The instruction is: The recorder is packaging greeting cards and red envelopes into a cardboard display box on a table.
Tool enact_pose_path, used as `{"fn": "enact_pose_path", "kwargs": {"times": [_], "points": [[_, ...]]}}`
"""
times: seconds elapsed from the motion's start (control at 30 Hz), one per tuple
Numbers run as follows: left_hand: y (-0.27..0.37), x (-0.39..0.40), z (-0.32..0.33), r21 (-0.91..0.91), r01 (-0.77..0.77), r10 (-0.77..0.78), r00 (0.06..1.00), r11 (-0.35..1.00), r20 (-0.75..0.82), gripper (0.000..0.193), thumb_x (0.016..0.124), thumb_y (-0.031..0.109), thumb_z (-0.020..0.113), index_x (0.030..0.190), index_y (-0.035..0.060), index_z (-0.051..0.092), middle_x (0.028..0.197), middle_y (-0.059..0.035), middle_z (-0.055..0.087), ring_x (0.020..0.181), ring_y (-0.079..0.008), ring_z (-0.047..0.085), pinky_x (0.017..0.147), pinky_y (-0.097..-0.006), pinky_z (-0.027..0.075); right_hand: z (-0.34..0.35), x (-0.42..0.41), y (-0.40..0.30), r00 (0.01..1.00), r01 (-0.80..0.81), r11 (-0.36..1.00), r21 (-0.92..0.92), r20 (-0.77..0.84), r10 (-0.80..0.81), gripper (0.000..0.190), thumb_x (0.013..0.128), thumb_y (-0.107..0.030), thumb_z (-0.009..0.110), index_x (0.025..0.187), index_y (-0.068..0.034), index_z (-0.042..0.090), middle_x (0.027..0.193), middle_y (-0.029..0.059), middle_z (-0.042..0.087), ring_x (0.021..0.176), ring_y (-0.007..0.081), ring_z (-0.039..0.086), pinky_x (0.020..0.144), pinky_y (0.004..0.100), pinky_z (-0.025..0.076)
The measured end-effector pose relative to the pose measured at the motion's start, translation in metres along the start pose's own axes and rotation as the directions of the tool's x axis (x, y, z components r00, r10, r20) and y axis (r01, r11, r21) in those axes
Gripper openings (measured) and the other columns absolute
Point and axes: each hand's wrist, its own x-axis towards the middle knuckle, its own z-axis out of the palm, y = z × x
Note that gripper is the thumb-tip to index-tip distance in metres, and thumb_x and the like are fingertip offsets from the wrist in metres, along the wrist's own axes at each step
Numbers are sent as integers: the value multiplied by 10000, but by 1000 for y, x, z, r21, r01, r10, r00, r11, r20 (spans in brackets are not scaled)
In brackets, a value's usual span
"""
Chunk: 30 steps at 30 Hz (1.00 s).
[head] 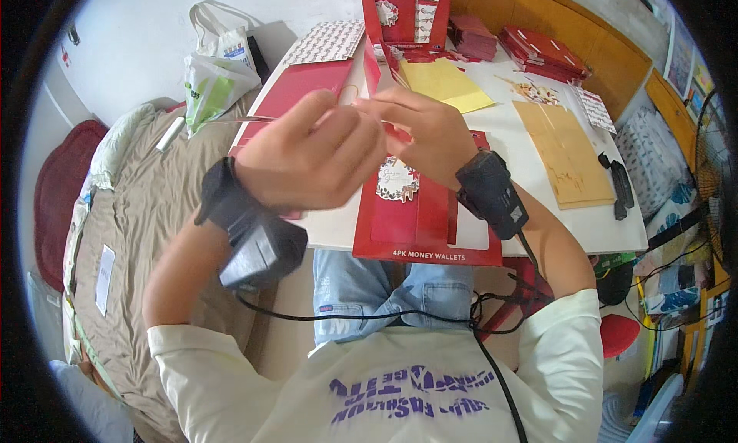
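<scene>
My left hand [311,154], slightly blurred, is curled in front of me above the table edge. A thin strip [253,119] sticks out to the left from behind it and appears held in it; its kind is unclear. The fingers of my right hand [429,126] are bent, with their tips meeting my left fingers. What lies between the fingertips is hidden. Below my hands a red printed cardboard sleeve [403,229] with a cut-out window overhangs the table's near edge. It bears writing and a white wreath tag [398,180].
The white table [496,117] holds yellow paper sheets [444,82], a tan board [565,154], stacked red packs [542,51] and a standing red pack [406,16]. Patterned card [326,41] lies back left. A bed [155,224] is at left. A black cable [357,316] crosses my lap.
</scene>
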Motion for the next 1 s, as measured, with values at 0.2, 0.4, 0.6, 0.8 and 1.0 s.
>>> {"fn": "enact_pose_path", "kwargs": {"times": [0.2,0.4,0.6,0.8,1.0], "points": [[25,7,0,6,-102,97,921,995,-378,245,797,238,567,1021,155,616,1133,13,550,1020,-140,547,832,-323,456,-23,2,8,992,81,990,-116,-89,-91,232,758,-12,629,988,-40,633,868,91,628,744,244,615,621,302,497],[74,-3,9,-464,-109,54,990,879,-130,593,753,447,618,1252,155,484,1298,-18,464,1167,-170,483,923,-373,438,-63,-2,10,960,28,975,-219,-265,-88,126,758,-76,654,878,-40,649,805,76,626,658,245,603,567,318,487],[112,-5,32,-863,246,59,952,442,301,859,671,481,689,1370,108,358,1446,-126,299,1294,-306,355,953,-436,409,-104,-29,11,937,-192,943,-272,-338,93,117,825,-120,649,842,-9,616,672,111,593,522,201,549,485,309,416],[127,-8,39,-811,256,-23,958,527,288,827,612,244,729,1349,85,390,1423,-138,345,1277,-307,387,958,-428,406,-139,-69,11,938,-242,879,-411,-330,104,110,845,-92,615,853,17,620,702,125,606,559,215,565,521,310,431],[121,1,26,-713,121,-86,993,690,86,508,750,147,603,1228,2,512,1290,-178,502,1154,-303,527,873,-394,479,-166,-98,26,811,-472,798,-375,-540,226,153,865,-109,608,929,29,618,746,104,611,594,151,530,550,284,424]]}}
